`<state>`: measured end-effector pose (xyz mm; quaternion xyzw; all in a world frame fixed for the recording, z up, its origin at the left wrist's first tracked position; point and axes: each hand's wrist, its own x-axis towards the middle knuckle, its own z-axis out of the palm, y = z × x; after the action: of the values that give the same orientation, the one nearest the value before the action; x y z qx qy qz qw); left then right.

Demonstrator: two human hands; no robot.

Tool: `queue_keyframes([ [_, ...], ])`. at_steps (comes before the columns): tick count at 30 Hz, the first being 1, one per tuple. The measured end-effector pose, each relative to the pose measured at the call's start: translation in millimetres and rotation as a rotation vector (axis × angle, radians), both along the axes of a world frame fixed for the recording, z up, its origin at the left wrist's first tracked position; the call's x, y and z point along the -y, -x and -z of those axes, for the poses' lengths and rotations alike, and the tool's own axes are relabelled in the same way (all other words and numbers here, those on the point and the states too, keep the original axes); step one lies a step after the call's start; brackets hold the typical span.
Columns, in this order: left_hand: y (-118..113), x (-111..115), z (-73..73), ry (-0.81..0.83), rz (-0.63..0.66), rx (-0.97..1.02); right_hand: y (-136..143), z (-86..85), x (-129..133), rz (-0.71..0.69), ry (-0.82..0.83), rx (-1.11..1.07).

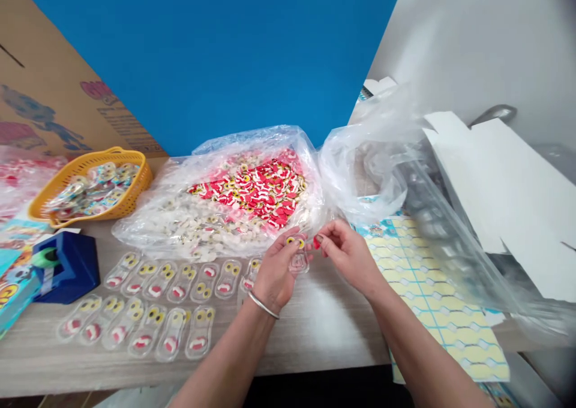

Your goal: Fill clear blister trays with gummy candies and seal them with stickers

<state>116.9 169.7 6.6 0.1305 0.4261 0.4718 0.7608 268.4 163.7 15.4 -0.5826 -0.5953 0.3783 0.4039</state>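
Note:
Near the middle, my left hand [279, 270] grips a clear plastic blister shell [299, 263] with yellow-and-black eye pieces in its upper part. Just to its right, my right hand [344, 253] pinches a small red mouth piece [317, 242] between thumb and fingertips, close to the shell's edge. Behind both hands lies an open clear bag [310, 162] holding a heap of red-and-white mouth pieces [270, 192] and yellow eye pieces. To the left, two rows of clear shells [171, 336] lie on the table, filled with eyes and red mouths.
A yellow basket [146, 180] of packed pieces stands at the left, behind a blue tape dispenser [85, 267]. Yellow printed card sheets [432, 288] lie at the right beside clear plastic packaging [454, 240] and white card [517, 180]. A cardboard box [54, 66] rises at the back left.

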Motion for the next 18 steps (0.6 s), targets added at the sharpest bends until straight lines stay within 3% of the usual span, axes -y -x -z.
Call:
queue_keyframes([
  [3,-4.7,3.4,-0.4,-0.008,-0.003,-0.028,7.1,-3.0,24.1,0.062,-0.239,0.223],
  [6,-11.3,7.1,1.0,-0.001,-0.006,-0.010,20.3,2.3,45.6,-0.067,-0.516,0.528],
  [8,-14.7,9.3,0.8,0.016,0.005,0.004,27.2,8.6,55.7,-0.148,-0.611,0.667],
  [11,-15.8,11.5,-0.7,0.026,0.020,-0.002,29.8,17.2,65.7,-0.161,-0.629,0.694],
  [15,-13.3,13.2,-2.5,0.028,0.021,0.030,22.6,21.7,73.2,-0.065,-0.560,0.469],
  [18,-14.0,15.1,-2.7,0.011,0.031,0.043,19.4,20.6,74.6,-0.010,-0.462,0.417],
])
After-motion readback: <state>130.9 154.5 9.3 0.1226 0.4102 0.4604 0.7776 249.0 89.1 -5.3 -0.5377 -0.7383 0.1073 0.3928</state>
